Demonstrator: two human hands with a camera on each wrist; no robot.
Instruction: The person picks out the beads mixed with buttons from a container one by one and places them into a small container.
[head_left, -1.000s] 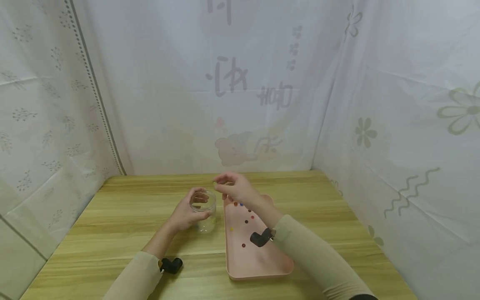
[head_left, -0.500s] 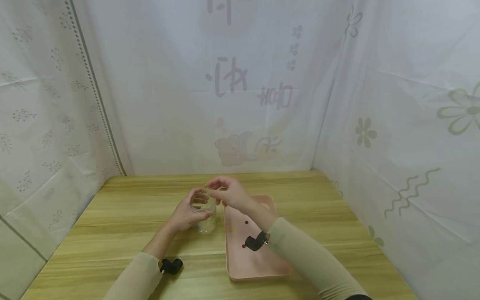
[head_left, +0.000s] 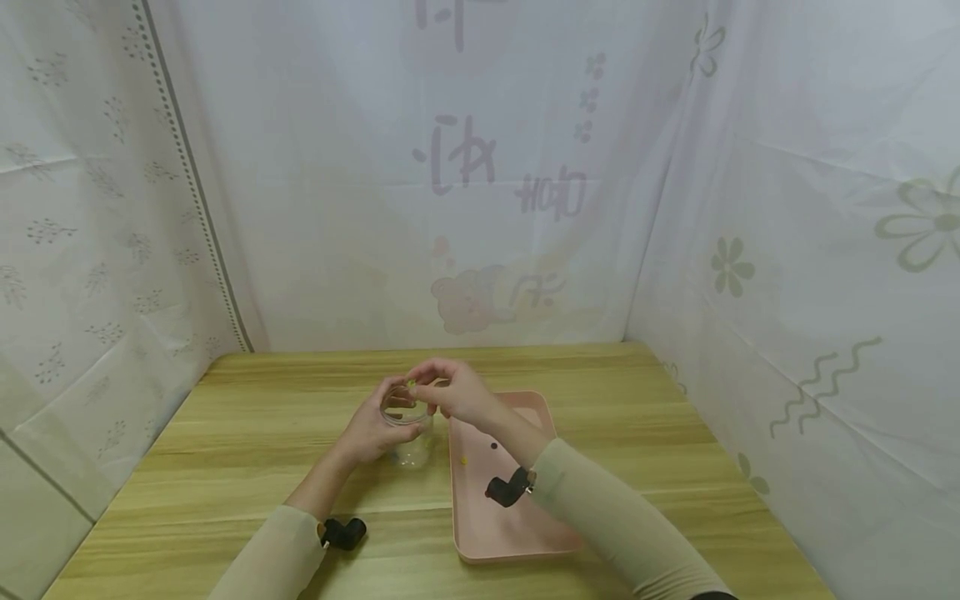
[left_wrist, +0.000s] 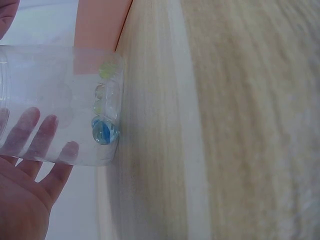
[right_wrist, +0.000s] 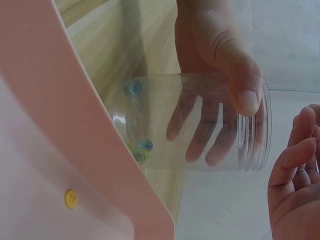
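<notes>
A clear plastic jar (head_left: 407, 427) stands on the wooden table (head_left: 247, 450), and my left hand (head_left: 369, 430) grips it round the side. Several glass marbles, one of them a blue marble (left_wrist: 104, 131), lie at its bottom. My right hand (head_left: 420, 388) hovers over the jar's mouth and pinches a small yellow-green piece (head_left: 411, 383). In the right wrist view the jar (right_wrist: 195, 125) shows my left thumb (right_wrist: 235, 70) across its wall, and the curled right fingers (right_wrist: 297, 180) sit beside the rim. The pinched piece is hidden there.
A pink tray (head_left: 517, 533) lies right of the jar, holding a yellow button (head_left: 463, 460) and a dark red piece (head_left: 493, 446). My right forearm crosses over it. Pale printed curtains close in the table at the back and both sides.
My right hand has moved left from above the tray's far end to over the jar's mouth, still pinching the small piece. The left hand and jar have stayed put.
</notes>
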